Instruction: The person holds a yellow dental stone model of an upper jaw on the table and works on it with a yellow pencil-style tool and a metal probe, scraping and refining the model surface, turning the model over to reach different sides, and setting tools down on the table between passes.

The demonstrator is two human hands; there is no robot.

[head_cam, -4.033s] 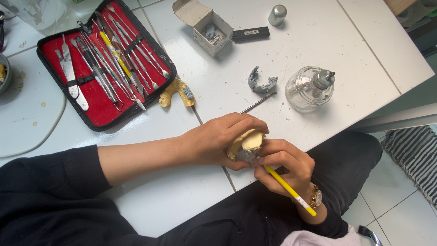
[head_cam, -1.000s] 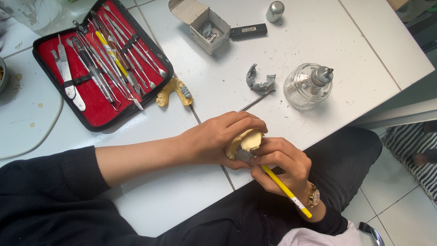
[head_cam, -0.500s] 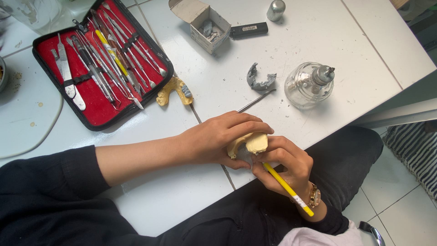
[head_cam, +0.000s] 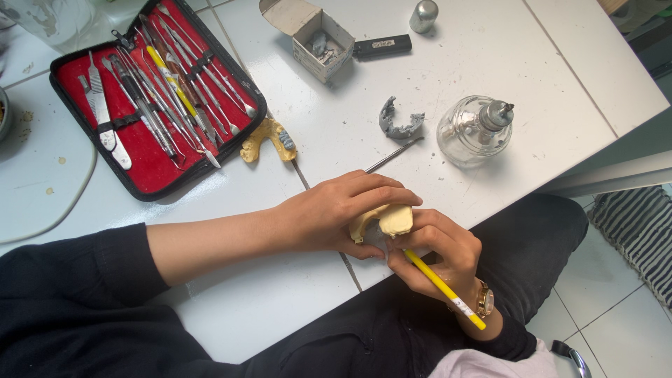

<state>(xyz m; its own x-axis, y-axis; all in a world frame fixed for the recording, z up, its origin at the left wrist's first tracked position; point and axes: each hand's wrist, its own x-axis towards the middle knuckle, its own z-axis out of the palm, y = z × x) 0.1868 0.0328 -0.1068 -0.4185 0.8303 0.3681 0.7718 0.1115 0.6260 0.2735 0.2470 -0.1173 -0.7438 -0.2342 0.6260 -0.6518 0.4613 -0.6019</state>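
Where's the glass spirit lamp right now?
In the head view, the glass spirit lamp stands on the white table toward its right edge, just right of the grey cast piece and beyond the right hand.

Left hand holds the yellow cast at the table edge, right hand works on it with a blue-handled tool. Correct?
Not quite: the head view shows the tool in the right hand has a yellow handle, not blue. The left hand does hold the cast at the table edge.

Left hand (head_cam: 336,213) fingers curled closed; right hand (head_cam: 437,252) fingers pinched shut.
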